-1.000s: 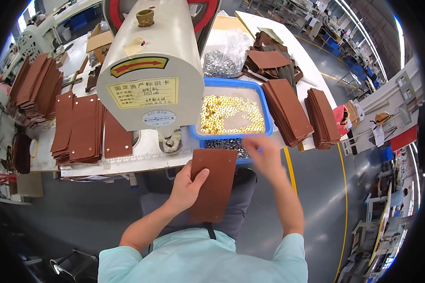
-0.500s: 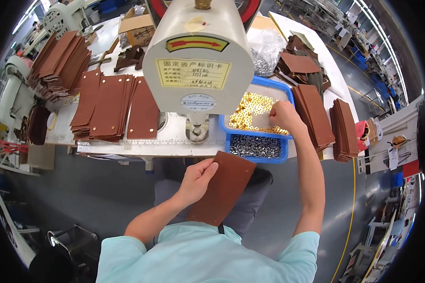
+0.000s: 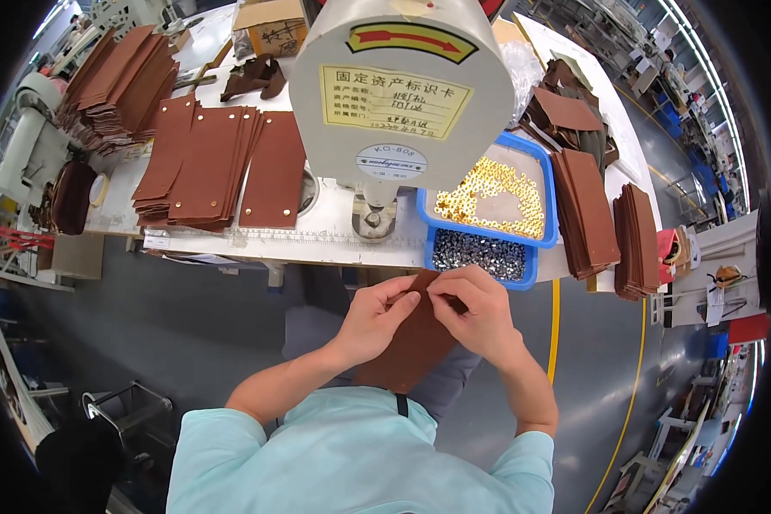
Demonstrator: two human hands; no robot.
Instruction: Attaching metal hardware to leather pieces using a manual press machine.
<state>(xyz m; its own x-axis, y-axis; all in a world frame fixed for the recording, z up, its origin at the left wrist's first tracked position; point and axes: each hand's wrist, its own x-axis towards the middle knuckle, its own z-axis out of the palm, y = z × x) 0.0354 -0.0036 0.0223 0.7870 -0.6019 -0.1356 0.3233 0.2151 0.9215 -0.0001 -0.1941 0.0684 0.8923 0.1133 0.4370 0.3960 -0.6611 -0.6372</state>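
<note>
A brown leather panel [image 3: 413, 347] lies over my lap, its far end just off the table's front edge. My left hand [image 3: 370, 324] grips its left side near that end, thumb on top. At the panel's far right corner my right hand [image 3: 475, 315] is closed in a pinch; whatever is between those fingertips is hidden or too small to make out. Beyond it, a blue-rimmed tray [image 3: 552, 193] holds gold-coloured metal fasteners [image 3: 488, 201]. Dark metal fasteners [image 3: 478, 255] fill a second blue tray [image 3: 529, 272], partly under the first.
A pale press machine [image 3: 403, 81] stands over the table, its foot [image 3: 374, 221] near the front edge. Panels with gold studs [image 3: 210, 163] are stacked to its left, more panels [image 3: 116, 86] behind. Further brown stacks [image 3: 584, 210] [image 3: 636, 244] stand right of the trays.
My right hand has come back from the gold fasteners to the panel's far corner. My left hand still grips the panel. The view has shifted slightly.
</note>
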